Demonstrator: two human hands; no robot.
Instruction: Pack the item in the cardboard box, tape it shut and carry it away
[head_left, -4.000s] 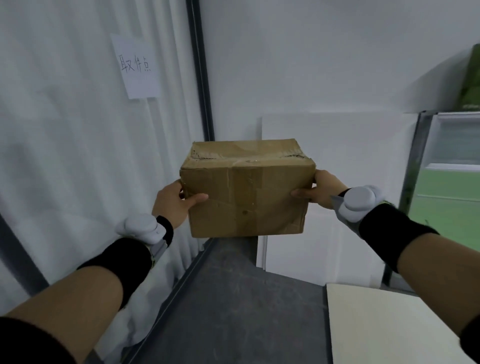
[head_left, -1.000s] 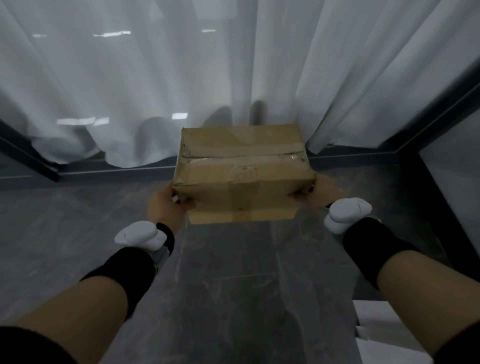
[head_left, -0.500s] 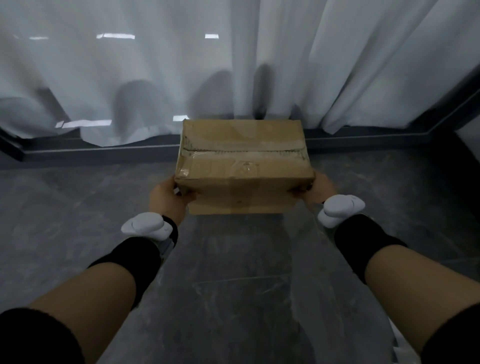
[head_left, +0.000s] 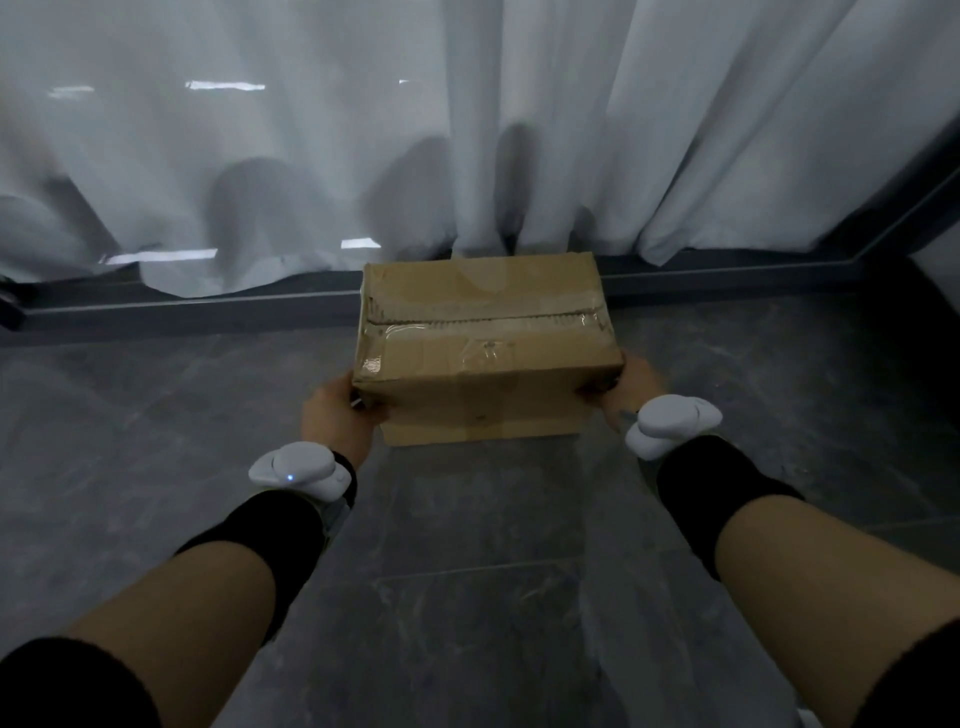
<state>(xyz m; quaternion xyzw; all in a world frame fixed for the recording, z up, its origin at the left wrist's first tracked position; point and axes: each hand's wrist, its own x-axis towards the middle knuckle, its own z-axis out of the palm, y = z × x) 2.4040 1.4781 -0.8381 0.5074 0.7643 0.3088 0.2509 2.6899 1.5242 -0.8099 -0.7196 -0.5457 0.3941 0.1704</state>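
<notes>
A brown cardboard box (head_left: 485, 343) is held out in front of me, low over the dark floor near the curtain. Its top flaps are closed and clear tape runs along the seam. My left hand (head_left: 337, 415) grips the box's lower left corner and my right hand (head_left: 626, 387) grips its lower right corner. Whatever is inside the box is hidden. Whether the box's underside touches the floor cannot be told.
A white curtain (head_left: 467, 130) hangs just beyond the box, down to a dark floor rail (head_left: 208, 306). Grey stone floor tiles (head_left: 467, 571) spread below my arms. Both wrists carry white trackers over black bands.
The box has come down lower and closer to the curtain's foot over the last second. Four seconds ago I held it at chest height facing a white wall; both hands keep their grip.
</notes>
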